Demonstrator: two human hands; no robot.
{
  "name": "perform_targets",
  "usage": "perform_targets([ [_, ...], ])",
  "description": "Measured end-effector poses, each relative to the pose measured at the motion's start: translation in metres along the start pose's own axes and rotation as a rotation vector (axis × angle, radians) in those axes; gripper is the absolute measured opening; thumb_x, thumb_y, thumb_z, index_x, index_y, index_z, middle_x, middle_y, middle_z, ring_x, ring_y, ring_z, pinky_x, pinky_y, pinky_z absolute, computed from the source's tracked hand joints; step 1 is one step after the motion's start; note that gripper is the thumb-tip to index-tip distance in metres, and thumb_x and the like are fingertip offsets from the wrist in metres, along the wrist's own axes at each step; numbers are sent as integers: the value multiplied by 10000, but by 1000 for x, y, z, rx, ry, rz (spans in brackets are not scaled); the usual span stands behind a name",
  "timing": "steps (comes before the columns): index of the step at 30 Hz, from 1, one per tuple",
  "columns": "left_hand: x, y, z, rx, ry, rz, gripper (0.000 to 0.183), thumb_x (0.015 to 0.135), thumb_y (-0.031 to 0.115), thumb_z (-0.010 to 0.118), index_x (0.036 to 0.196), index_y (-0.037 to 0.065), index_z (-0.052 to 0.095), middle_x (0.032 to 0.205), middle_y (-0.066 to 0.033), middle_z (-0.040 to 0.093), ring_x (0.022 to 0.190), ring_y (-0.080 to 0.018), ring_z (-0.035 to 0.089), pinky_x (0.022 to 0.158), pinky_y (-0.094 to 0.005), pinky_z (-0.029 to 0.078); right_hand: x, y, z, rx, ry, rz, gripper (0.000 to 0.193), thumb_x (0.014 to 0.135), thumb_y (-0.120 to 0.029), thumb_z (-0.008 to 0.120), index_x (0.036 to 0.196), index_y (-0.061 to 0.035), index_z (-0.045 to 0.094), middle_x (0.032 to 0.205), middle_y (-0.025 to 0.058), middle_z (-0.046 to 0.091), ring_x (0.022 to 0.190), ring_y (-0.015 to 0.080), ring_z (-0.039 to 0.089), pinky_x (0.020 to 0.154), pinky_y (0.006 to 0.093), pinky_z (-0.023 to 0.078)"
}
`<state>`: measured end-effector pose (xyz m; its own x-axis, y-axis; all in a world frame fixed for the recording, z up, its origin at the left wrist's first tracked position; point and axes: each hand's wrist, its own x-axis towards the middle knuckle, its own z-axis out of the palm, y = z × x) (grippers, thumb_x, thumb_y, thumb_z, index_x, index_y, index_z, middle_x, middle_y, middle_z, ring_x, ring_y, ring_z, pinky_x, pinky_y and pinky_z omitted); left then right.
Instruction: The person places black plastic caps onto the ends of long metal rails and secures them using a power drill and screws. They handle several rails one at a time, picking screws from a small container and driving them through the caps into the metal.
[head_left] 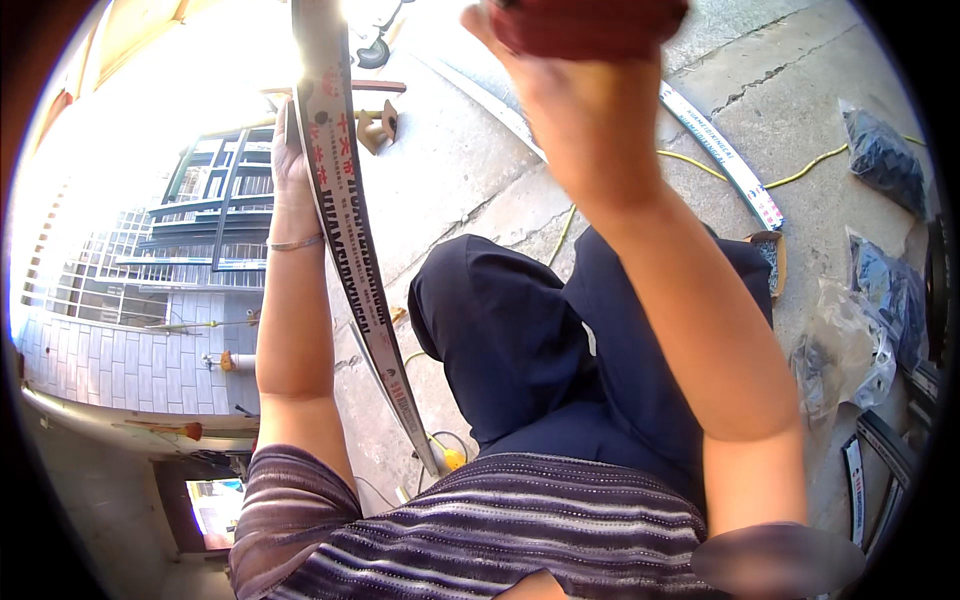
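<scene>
Concrete floor (430, 150); left grip (289, 158) against long printed strip (343, 190), closure unclear; right grip (560, 110) closed on blurred red object (590, 25)

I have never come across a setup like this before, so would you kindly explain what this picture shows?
Of course. There is no machine here: a person works with two bare hands. The single picture comes from a wide fisheye camera worn on the head and looking down, so straight edges bend toward its rim. The dark trousers and striped top are the wearer's own.

The left hand is at the edge of a long printed strip; its grip is partly hidden. The raised right hand is at a dark red thing, too blurred and cut off to name.

On the concrete ground lie a pale strip, a yellow cord and plastic bags of dark pieces.
</scene>
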<state>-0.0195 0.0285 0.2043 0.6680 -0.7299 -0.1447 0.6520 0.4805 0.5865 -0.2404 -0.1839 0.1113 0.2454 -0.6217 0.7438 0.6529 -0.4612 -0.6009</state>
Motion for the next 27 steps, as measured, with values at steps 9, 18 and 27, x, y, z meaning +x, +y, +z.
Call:
perform_targets([
  [9, 4, -14, 6, 163, -151, -247, 350, 903, 251, 598, 1092, -42, 584, 1000, -246, 650, 921, -384, 670, 777, -606, 548, 18, -2, 95, 240, 355, 2, 408, 742, -89, 754, 1087, -47, 539, 883, 151, 660, 814, 343, 665, 689, 386, 525],
  [18, 3, -31, 15, 106, -26, -127, 312, 915, 244, 611, 1028, -46, 619, 990, -245, 659, 861, -329, 693, 735, -521, 596, 16, 4, 99, 393, 357, 43, 410, 751, -71, 730, 1107, -60, 528, 867, 166, 659, 805, 356, 662, 680, 393, 535],
  [27, 19, -16, 19, 212, -107, -123, 309, 915, 241, 610, 1025, -47, 620, 984, -244, 660, 851, -327, 694, 719, -507, 603, 15, 9, 106, 317, 394, 49, 401, 740, -46, 725, 1065, -67, 490, 804, 141, 643, 736, 339, 649, 652, 411, 522],
])
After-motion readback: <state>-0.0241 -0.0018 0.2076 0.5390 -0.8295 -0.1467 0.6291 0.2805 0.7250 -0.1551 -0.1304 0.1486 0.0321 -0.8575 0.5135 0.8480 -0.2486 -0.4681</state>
